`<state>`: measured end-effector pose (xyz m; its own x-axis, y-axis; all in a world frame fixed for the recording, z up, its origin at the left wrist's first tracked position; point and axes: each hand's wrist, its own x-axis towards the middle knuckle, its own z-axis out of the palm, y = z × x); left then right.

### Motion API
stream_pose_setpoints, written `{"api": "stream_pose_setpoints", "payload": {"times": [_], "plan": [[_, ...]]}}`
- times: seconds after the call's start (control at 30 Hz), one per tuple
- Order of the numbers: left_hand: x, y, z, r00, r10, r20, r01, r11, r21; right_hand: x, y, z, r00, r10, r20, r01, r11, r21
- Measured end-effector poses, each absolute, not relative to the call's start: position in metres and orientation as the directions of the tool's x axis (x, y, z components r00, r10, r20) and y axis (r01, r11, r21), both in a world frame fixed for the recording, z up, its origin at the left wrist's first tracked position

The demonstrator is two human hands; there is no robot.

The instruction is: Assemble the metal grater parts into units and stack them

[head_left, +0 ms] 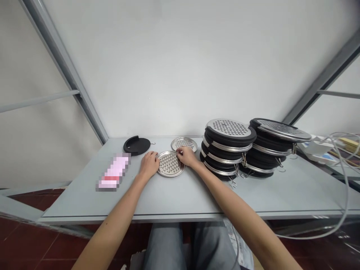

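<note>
A round metal grater disc [170, 165], with raised perforated teeth and a ridged rim, lies on the grey table in front of me. My left hand [149, 164] is closed at its left rim, fingers curled together and partly hidden. At the upper right rim, my right hand [186, 156] grips the edge with bent fingers. Just behind the right hand sits a second round grater disc [184, 144], flat on the table. To the left, a black round holder [137, 145] with a raised curved rim and a small wire hook lies apart from both hands.
Two tall stacks stand on the right, a nearer stack [229, 148] and a farther stack [272, 150] of black holders with metal discs and wire hooks. A pixelated pink item [114, 171] lies left. White cables [344, 168] hang at the far right. A wall backs the table [180, 198].
</note>
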<state>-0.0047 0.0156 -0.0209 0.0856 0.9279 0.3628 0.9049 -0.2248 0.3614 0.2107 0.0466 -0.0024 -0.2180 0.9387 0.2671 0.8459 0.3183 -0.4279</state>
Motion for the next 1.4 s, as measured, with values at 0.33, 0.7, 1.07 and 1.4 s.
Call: {"api": "stream_pose_setpoints", "payload": {"times": [0.33, 0.7, 1.07, 1.4], "plan": [[-0.012, 0.021, -0.021, 0.123, 0.919, 0.376, 0.885, -0.273, 0.377, 0.214, 0.040, -0.006, -0.068, 0.941, 0.333, 0.756, 0.266, -0.599], [-0.019, 0.023, -0.025, 0.091, 0.912, 0.400, 0.842, -0.284, 0.458, 0.223, 0.032, -0.014, -0.233, 0.919, 0.317, 0.701, 0.385, -0.601], [-0.022, 0.015, -0.017, 0.106, 0.900, 0.422, 0.893, -0.274, 0.358, 0.224, 0.029, -0.017, -0.264, 0.911, 0.316, 0.713, 0.405, -0.573], [-0.014, 0.014, -0.016, 0.143, 0.926, 0.349, 0.888, -0.276, 0.369, 0.218, 0.020, -0.006, -0.076, 0.764, 0.640, 0.713, 0.491, -0.501]]}}
